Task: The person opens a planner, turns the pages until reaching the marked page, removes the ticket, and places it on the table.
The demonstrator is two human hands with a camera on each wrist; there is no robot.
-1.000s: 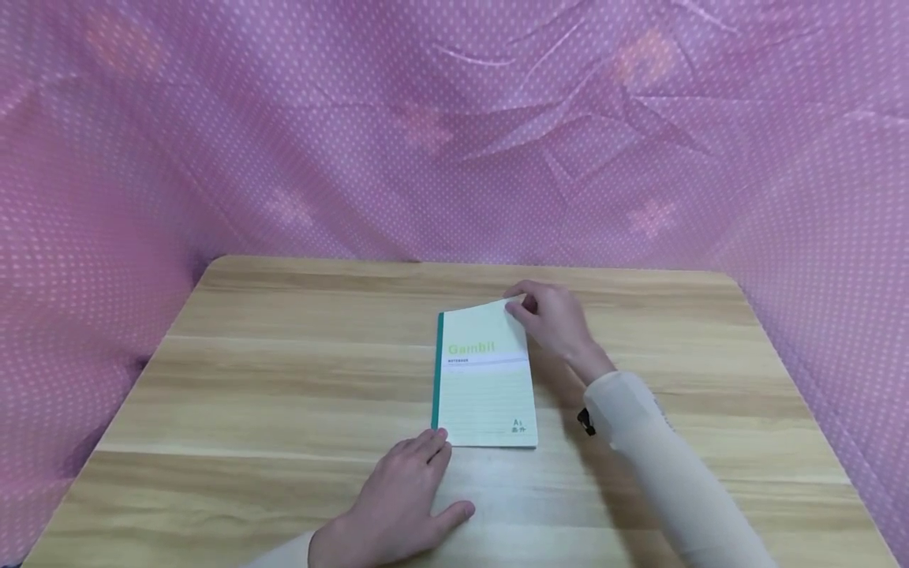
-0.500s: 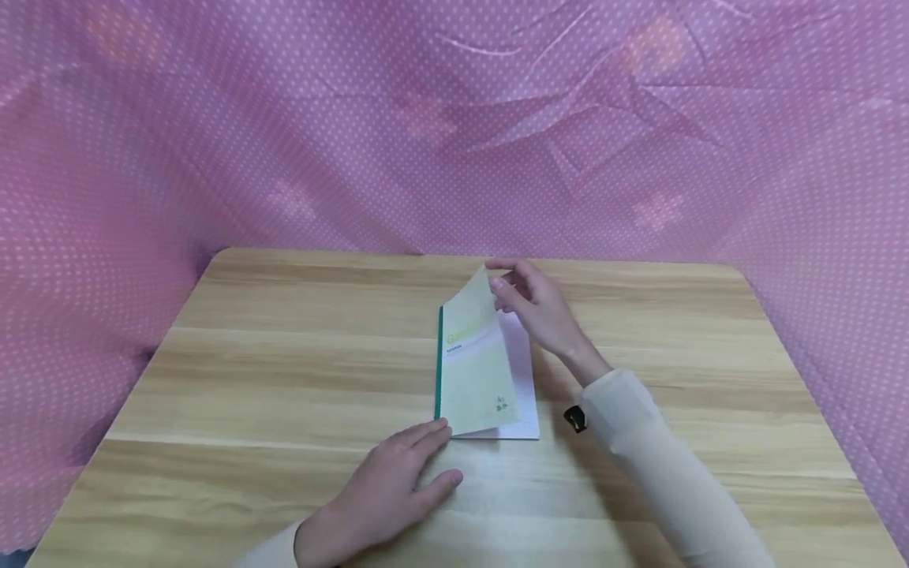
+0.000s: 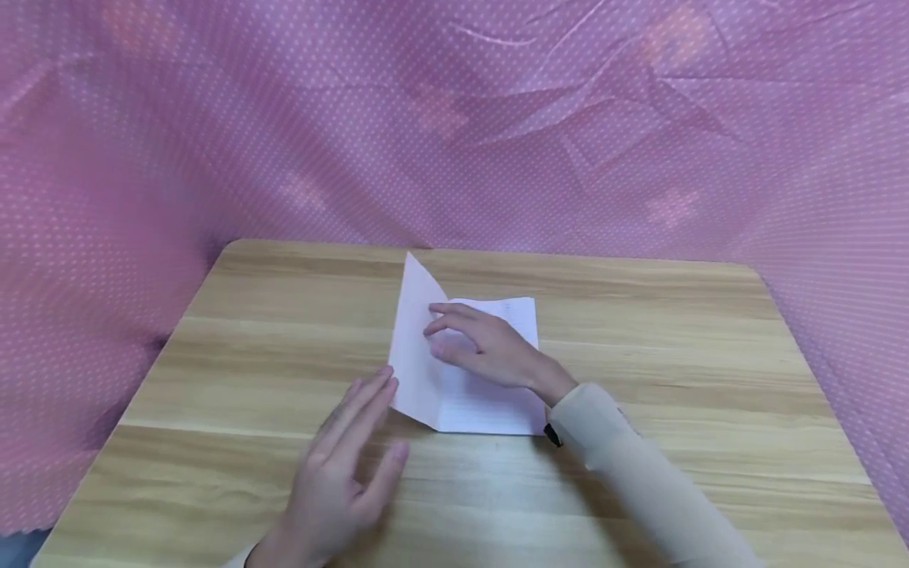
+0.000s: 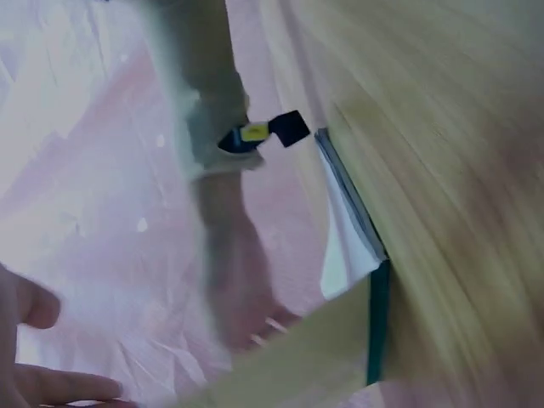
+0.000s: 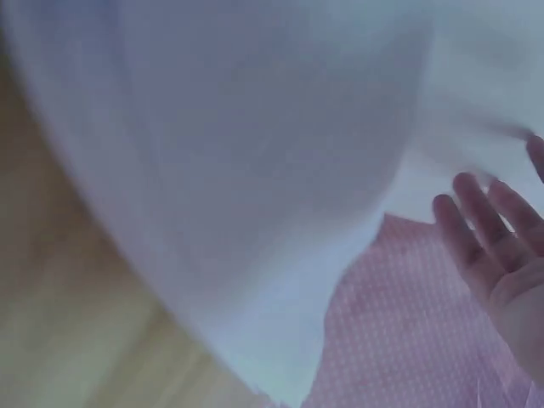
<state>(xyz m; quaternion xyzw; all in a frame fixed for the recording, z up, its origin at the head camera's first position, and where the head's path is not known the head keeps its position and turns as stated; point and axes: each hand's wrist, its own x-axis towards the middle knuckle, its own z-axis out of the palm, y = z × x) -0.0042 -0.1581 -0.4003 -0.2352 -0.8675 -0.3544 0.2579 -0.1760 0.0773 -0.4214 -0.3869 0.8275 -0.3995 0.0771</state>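
Note:
A notebook lies on the table with its front cover (image 3: 410, 347) raised at a slant to the left, white inner side showing. Its lined page (image 3: 490, 406) faces up on the right. In the left wrist view the green spine (image 4: 379, 323) and the cover's pale outer face show. My right hand (image 3: 493, 351) is over the notebook, fingers spread toward the inside of the cover; the right wrist view has those fingers (image 5: 470, 234) stretched out near white paper. My left hand (image 3: 330, 473) has straight fingers, their tips right at the cover's lower left edge.
The wooden table (image 3: 675, 355) spreads around the notebook on every side. Behind it and at both sides hangs a pink-purple dotted cloth (image 3: 454, 173). A small black strap piece (image 4: 289, 128) sticks out from the right sleeve.
The cover has swung up from the right over to the left, baring the lined page. My right hand has let go of its corner and moved left; my left hand has shifted left and up.

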